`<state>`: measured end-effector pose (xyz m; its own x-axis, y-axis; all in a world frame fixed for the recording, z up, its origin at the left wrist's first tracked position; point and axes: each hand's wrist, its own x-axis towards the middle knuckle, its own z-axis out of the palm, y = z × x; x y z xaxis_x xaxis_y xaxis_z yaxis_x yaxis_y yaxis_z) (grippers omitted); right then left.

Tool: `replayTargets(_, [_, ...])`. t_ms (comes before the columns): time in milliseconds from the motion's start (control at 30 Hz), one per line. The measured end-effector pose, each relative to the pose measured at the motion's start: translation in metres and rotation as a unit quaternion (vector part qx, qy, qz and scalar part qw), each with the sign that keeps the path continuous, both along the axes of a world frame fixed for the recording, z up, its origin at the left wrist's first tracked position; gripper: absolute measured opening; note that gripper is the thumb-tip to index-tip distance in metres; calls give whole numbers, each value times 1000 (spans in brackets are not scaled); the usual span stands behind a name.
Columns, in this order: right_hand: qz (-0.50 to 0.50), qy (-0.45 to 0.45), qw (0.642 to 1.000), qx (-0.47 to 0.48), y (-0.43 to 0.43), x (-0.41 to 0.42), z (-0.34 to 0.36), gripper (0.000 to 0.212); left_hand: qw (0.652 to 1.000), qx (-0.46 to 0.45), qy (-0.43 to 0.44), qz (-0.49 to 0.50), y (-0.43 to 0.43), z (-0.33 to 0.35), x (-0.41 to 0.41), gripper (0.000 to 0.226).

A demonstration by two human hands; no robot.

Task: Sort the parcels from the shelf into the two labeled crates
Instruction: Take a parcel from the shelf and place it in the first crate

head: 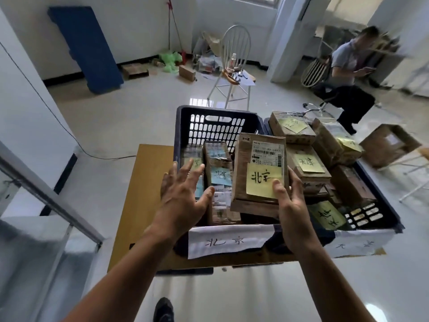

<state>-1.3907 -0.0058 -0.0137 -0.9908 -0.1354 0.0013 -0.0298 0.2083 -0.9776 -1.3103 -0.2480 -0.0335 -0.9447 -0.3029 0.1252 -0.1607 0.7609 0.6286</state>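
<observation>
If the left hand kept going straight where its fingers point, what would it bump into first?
Probably the clear-wrapped parcel standing in the left crate, just ahead of the left hand; depth is hard to judge.

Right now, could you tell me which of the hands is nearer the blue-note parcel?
Left. The left hand is open just left of the blue-note parcel; the right hand holds the yellow-note parcel farther right.

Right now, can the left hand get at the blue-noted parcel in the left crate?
Probably yes: the left hand is open, empty, right beside the blue-noted parcel, whose top is uncovered; the right hand holds the yellow-noted parcel aside.
</observation>
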Motion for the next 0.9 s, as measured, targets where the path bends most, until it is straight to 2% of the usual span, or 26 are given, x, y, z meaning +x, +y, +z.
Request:
replayTargets(67, [5, -12, 1000, -1, -15, -11, -4, 54, 1000, -4, -10, 1, -15, -3, -15, 69])
replayTargets(267, [26, -69, 997, 3, -57, -54, -24, 76, 999, -2, -51, 3, -46, -10, -45, 73])
replayTargets(533, [83, -98, 992, 5, -113, -138, -64, 57, 996, -28, -87, 22, -63, -13, -79, 76])
replayTargets(667, [118, -111, 986, 24, -148, -173, -85, 81, 992, -47, -109, 47, -68, -14, -97, 81])
replayTargets(800, [150, -121, 981, 23, -179, -191, -96, 87, 989, -57, -126, 57, -75, -15, -117, 80])
replayTargets(900, [152, -121, 981, 13, -192, -196, -106, 79, 986, -63, -138, 63, -79, -19, -127, 80])
